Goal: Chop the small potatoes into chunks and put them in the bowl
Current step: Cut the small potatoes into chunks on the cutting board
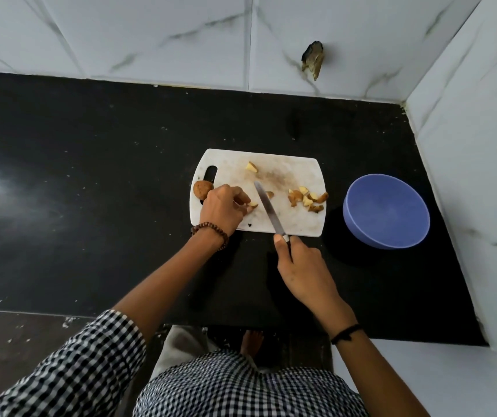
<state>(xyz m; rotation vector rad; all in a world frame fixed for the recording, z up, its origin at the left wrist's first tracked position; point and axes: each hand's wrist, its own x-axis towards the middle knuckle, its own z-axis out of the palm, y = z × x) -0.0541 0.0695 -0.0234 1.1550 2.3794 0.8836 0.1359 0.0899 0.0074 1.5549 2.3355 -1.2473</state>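
Note:
A white cutting board (295, 218) lies on the black counter. My left hand (221, 207) pinches a potato piece (252, 204) on the board's left part. My right hand (301, 267) grips the handle of a knife (266, 207), its blade angled over the board just right of that piece. A small chunk (269, 194) lies beside the blade. A pile of cut chunks (307, 199) sits at the board's right end, and one chunk (251, 167) lies near the far edge. A whole small potato (201, 189) rests at the board's left edge. The blue bowl (387, 210) stands to the right of the board.
The black counter (105, 191) stretches wide to the left. White marble-tiled walls (466, 145) close off the back and the right side, close behind the bowl. The counter's front edge runs just in front of my body.

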